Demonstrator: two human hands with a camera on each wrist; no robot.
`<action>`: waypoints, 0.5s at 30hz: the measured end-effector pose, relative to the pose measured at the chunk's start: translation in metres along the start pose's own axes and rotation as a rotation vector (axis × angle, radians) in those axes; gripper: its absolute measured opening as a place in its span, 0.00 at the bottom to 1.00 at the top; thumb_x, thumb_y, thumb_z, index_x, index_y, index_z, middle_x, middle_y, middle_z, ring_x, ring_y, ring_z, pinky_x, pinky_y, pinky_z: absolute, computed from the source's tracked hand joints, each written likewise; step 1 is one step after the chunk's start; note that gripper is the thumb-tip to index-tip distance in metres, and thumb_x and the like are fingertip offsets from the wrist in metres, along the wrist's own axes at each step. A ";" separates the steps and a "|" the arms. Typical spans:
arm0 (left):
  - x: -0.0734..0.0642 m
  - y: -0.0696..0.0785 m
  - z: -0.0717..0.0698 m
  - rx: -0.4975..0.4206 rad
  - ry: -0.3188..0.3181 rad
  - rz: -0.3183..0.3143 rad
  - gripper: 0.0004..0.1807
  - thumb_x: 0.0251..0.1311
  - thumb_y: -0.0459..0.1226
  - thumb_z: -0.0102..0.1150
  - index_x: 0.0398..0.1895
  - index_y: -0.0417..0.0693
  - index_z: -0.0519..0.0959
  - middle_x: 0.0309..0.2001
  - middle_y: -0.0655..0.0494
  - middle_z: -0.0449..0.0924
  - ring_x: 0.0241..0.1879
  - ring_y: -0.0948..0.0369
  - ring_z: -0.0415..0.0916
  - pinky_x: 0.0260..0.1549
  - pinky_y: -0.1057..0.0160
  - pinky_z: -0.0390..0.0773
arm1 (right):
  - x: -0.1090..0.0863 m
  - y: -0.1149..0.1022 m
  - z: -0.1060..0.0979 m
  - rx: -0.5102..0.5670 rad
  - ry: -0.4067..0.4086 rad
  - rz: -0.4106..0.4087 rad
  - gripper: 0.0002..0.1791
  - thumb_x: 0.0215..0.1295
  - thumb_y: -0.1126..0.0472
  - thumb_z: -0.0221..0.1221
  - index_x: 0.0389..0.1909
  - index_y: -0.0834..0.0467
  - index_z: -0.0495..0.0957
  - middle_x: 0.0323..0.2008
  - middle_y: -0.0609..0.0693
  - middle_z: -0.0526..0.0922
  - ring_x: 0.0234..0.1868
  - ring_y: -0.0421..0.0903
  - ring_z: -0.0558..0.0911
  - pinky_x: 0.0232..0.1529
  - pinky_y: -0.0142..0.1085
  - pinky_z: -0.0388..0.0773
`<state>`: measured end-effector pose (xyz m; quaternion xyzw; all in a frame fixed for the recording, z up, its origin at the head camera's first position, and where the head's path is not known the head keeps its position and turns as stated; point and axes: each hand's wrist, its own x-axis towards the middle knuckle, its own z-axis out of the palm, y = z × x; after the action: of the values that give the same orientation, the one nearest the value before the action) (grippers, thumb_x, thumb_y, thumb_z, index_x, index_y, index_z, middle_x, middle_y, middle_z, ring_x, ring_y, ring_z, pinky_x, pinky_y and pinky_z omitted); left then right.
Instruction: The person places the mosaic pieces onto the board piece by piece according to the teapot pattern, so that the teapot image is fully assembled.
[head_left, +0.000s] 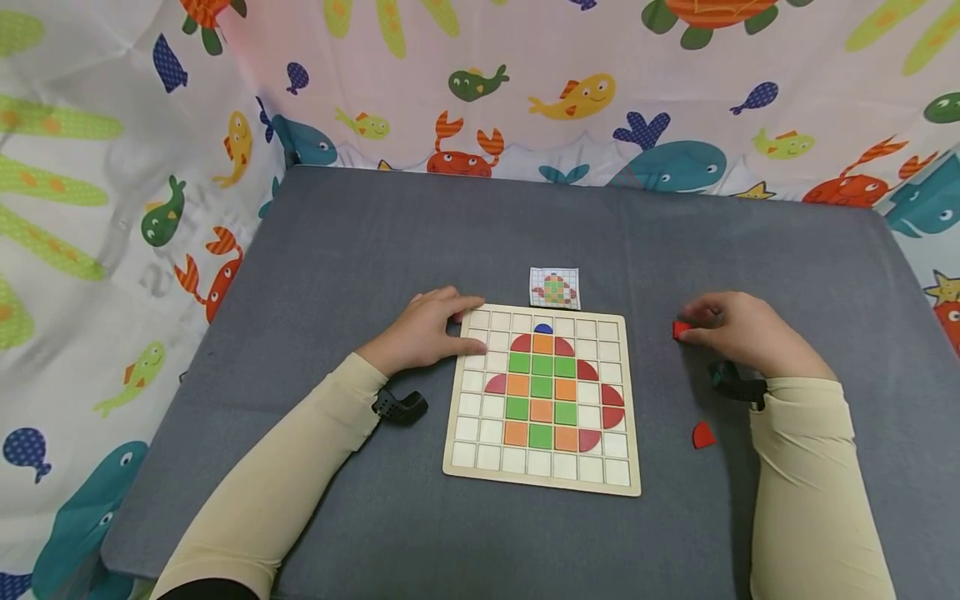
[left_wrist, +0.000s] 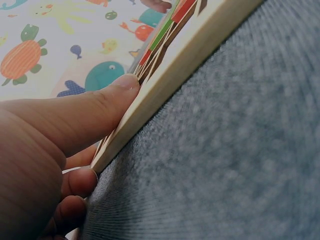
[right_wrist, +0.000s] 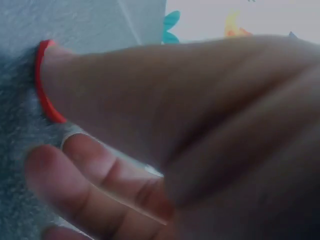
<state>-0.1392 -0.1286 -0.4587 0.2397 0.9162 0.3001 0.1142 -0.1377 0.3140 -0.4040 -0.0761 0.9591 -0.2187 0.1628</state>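
Note:
A square wooden grid board (head_left: 540, 483) lies on the grey table, with green, orange, dark red and blue pieces set in its cells. My left hand (head_left: 427, 333) grips the board's far left corner, thumb on the rim (left_wrist: 150, 102) and fingers against the edge. Off to the right of the board, my right hand (head_left: 753, 333) pinches a small red piece (head_left: 680, 330) at its fingertips, just over or on the cloth. In the right wrist view the thumb covers most of that red piece (right_wrist: 39, 82), leaving a curved rim visible.
Another red piece, a quarter circle (head_left: 702, 435), lies nearer on the right. A small printed pattern card (head_left: 554, 283) sits just beyond the board. Grey cloth (head_left: 360, 250) covers the table, and a curtain with sea animals (head_left: 510, 50) hangs along its back and left.

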 end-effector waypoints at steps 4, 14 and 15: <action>0.000 0.001 0.000 -0.004 -0.001 -0.006 0.42 0.60 0.57 0.75 0.74 0.51 0.75 0.37 0.56 0.69 0.35 0.57 0.63 0.46 0.53 0.58 | 0.002 0.001 0.004 0.000 -0.003 0.012 0.19 0.68 0.58 0.70 0.52 0.68 0.84 0.47 0.68 0.85 0.48 0.62 0.82 0.49 0.56 0.77; 0.000 0.002 -0.001 -0.005 0.001 -0.003 0.41 0.60 0.57 0.75 0.74 0.51 0.75 0.37 0.56 0.69 0.35 0.57 0.63 0.46 0.53 0.58 | 0.009 -0.016 0.018 0.023 0.008 -0.040 0.11 0.67 0.58 0.71 0.39 0.62 0.83 0.32 0.52 0.85 0.35 0.49 0.79 0.37 0.42 0.73; 0.000 0.002 -0.001 -0.003 0.001 -0.003 0.42 0.60 0.57 0.75 0.74 0.51 0.75 0.37 0.56 0.69 0.35 0.57 0.63 0.46 0.53 0.58 | 0.009 -0.019 0.019 0.029 0.006 -0.044 0.11 0.67 0.58 0.71 0.39 0.61 0.83 0.32 0.51 0.85 0.34 0.48 0.79 0.36 0.41 0.73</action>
<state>-0.1389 -0.1279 -0.4571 0.2380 0.9161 0.3017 0.1146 -0.1383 0.2874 -0.4146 -0.0943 0.9544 -0.2365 0.1559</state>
